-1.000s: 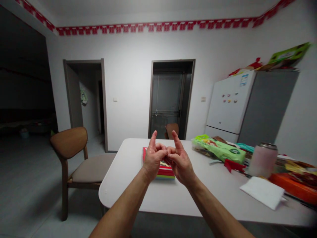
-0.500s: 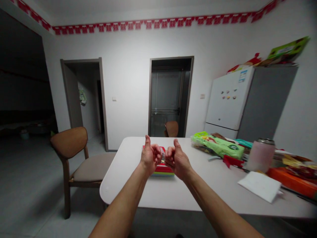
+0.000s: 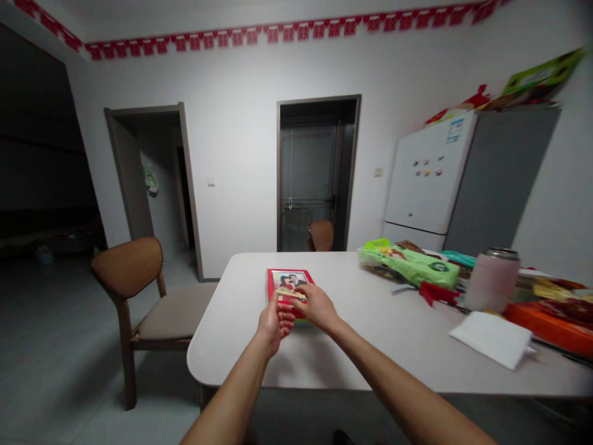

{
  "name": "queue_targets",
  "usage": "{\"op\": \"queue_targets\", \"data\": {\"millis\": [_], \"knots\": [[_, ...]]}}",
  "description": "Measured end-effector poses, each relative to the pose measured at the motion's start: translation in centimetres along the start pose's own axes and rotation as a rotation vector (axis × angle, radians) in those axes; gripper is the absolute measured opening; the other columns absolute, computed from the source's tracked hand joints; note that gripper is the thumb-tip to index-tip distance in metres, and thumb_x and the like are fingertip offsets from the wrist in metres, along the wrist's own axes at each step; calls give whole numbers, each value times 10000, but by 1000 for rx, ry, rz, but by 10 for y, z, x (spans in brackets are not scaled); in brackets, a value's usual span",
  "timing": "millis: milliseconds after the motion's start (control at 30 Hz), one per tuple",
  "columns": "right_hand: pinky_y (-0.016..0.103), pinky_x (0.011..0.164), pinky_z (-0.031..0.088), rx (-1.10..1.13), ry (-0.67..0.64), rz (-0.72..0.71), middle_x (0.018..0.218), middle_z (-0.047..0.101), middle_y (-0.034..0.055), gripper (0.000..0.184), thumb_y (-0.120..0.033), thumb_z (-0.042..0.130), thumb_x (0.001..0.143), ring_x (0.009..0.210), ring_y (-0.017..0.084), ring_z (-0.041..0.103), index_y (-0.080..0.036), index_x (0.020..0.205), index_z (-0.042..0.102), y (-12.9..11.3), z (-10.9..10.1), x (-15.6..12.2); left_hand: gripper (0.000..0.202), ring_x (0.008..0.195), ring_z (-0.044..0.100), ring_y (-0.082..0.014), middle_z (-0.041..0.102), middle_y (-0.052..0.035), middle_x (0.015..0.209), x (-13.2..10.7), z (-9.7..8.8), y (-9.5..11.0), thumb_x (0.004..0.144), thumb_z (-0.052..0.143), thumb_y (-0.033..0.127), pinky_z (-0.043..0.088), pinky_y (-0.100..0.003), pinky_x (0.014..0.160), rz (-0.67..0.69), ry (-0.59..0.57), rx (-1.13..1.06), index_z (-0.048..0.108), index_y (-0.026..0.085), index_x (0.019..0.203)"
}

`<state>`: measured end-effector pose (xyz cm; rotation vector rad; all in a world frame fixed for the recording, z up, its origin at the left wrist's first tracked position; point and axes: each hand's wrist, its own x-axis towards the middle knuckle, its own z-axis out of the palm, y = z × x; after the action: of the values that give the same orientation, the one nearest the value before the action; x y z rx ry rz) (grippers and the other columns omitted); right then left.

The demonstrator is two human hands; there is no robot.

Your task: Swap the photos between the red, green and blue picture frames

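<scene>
Left hand (image 3: 274, 322) and right hand (image 3: 320, 307) meet over the near part of the red box (image 3: 291, 283), one at each side. Left is half-curled, thumb up at the near left corner, fingers loosely bent toward the right hand; right comes in from the near right, fingers bent low over the cover. Pale yellow strip shows between the fingertips: print on the cover or a loose piece held by both, cannot tell. Firm grip on the box not visible either.

Box sits on the worktop (image 3: 231, 337), ahead of the person, roughly centred between the forearms, so both hands get to it about equally. Cover faces up, couple photo on it visible above the fingers; flat placing probably keeps it steady without a firm hold. Green edge peeks out beneath the red; one box or a stack, unclear.

Other goods are off to the right, probably to leave elbow room: green pack (image 3: 424, 267) toward the far side, pink jar (image 3: 492, 283) upright, likely on its base so it won't spill, white pad (image 3: 492, 340) lying flat near it, orange box (image 3: 551, 330) beyond. Chair (image 3: 128, 266) stands left of the worktop, seat partly hidden by the worktop edge.
</scene>
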<state>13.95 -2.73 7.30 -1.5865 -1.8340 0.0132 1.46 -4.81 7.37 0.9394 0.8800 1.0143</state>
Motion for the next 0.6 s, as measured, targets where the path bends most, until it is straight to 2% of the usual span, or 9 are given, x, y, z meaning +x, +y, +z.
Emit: {"op": "queue_targets", "data": {"millis": [100, 167, 267, 400, 500, 600], "knots": [[314, 744, 334, -98, -70, -53, 975, 567, 77, 419, -244, 631, 561, 899, 216, 474, -199, 973, 566, 11, 15, 1, 400, 416, 511, -91, 543, -13, 520, 9, -11, -29, 789, 394, 493, 342, -184, 423, -41, 63, -43, 496, 122, 680], [335, 757, 323, -156, -107, -90, 962, 563, 86, 375, -196, 605, 585, 908, 226, 464, -193, 958, 571, 11, 19, -1, 311, 463, 545, -107, 569, -38, 567, 13, -13, -41, 814, 408, 396, 380, -199, 455, -52, 85, -65, 498, 114, 717], [344, 765, 318, -207, -150, -141, 940, 554, 87, 269, -186, 549, 636, 911, 222, 457, -180, 903, 579, 4, 18, -9, 208, 478, 554, -113, 574, -30, 567, 17, -9, -48, 804, 449, 304, 410, -214, 480, -12, 90, -96, 518, 117, 747], [351, 772, 328, -226, -173, -144, 986, 527, 70, 328, -263, 560, 633, 926, 219, 439, -199, 954, 534, -7, 6, -36, 151, 607, 585, -125, 617, -14, 693, 11, 0, -48, 753, 519, 292, 441, -218, 562, 158, 95, -143, 547, 158, 818], [367, 800, 336, -31, -80, -106, 1003, 515, 66, 387, -273, 572, 611, 944, 218, 431, -201, 987, 511, -13, -10, -58, 216, 776, 581, -156, 627, -22, 838, -3, 8, -46, 719, 555, 287, 441, -229, 664, 269, 86, -135, 552, 160, 894], [357, 877, 315, 376, 64, -56, 1104, 478, 53, 510, -224, 562, 592, 1016, 196, 413, -215, 1090, 457, -14, -30, -73, 320, 836, 563, -177, 624, -23, 873, -25, 17, -42, 689, 589, 308, 428, -248, 723, 370, 39, 4, 541, 156, 967]]}}
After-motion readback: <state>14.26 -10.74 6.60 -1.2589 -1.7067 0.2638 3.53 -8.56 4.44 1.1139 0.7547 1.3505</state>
